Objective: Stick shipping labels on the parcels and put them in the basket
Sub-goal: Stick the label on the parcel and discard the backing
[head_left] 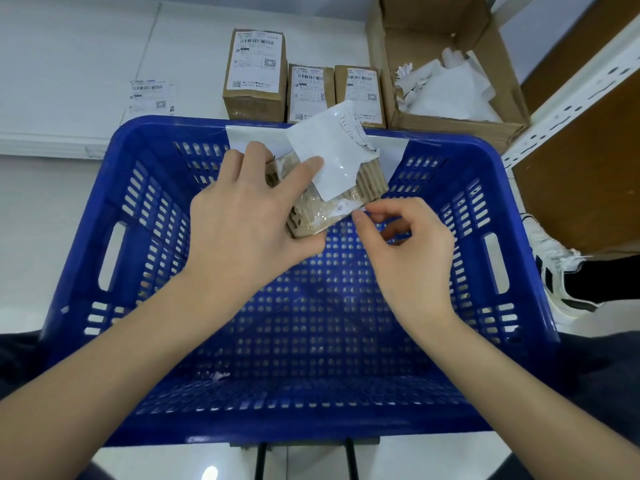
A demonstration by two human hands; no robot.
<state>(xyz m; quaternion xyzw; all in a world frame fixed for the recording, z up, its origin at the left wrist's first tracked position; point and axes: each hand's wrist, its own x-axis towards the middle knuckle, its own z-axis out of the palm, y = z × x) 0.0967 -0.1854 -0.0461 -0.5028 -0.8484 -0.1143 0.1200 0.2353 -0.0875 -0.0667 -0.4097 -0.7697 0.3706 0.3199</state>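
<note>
Left hand (242, 220) grip curls round a small cardboard parcel (329, 199) above the blue basket (104, 188), toward its 12 o'clock wall. Right hand (405, 244) grip pinches the white label (332, 150) edge at the parcel's 4 o'clock. Three labelled parcels (254, 74) stand on the surface beyond the basket.

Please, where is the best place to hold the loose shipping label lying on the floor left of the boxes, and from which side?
Probably pinch the loose shipping label at its near edge or a corner, coming from the blue basket side. It lies flat, so a finger must slide under an edge first; nothing blocks that side.
</note>
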